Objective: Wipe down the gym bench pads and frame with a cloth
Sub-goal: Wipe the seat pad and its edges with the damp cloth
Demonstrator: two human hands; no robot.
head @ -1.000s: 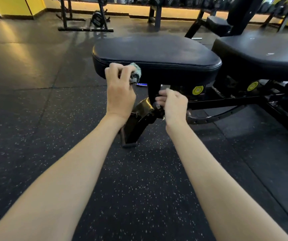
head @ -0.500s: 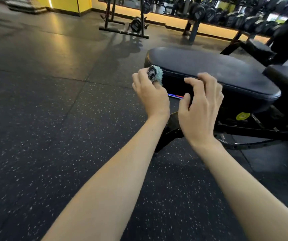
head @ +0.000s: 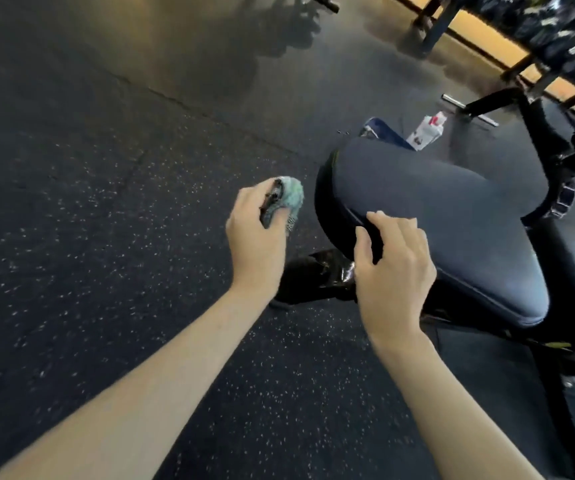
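While the left hand (head: 256, 244) keeps its fingers curled tight round a bunched teal cloth (head: 289, 197), that cloth hangs over the speckled floor (head: 106, 237), just left of the black bench pad (head: 435, 220), not touching it. Fingers of the right hand (head: 393, 278) lie spread and relaxed on the pad's near edge, with the glossy frame leg (head: 314, 275) below them.

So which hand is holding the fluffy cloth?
The left hand, gripping the bunched teal fluffy cloth. The right hand holds nothing; it rests open on the edge of the black padded bench seat.
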